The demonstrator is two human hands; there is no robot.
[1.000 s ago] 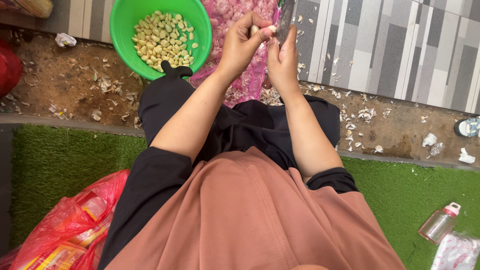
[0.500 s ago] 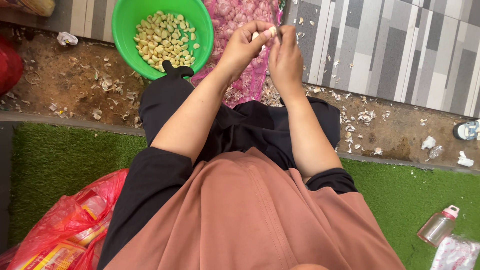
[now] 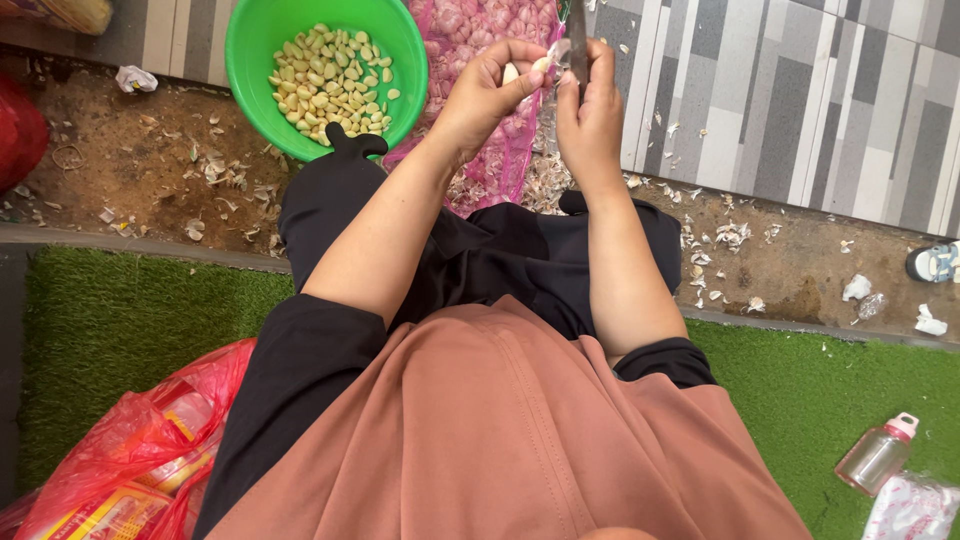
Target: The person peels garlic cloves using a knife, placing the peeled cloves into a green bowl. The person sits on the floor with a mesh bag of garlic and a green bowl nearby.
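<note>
Left hand (image 3: 487,92) pinches a pale garlic clove (image 3: 512,73); right hand (image 3: 590,105) grips a thin metal knife blade (image 3: 577,40) against it; round green plastic bowl (image 3: 325,68) holds many peeled cloves; pink mesh sack (image 3: 490,40) looks well stocked, so much remains.

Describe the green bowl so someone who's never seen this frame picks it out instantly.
Start at the grey striped tiles along the top edge, then go left past the pink mesh bag of garlic. The green bowl sits there, just left of the person's left hand. It is the only round bright green container, and it holds peeled pale yellow cloves.
</note>
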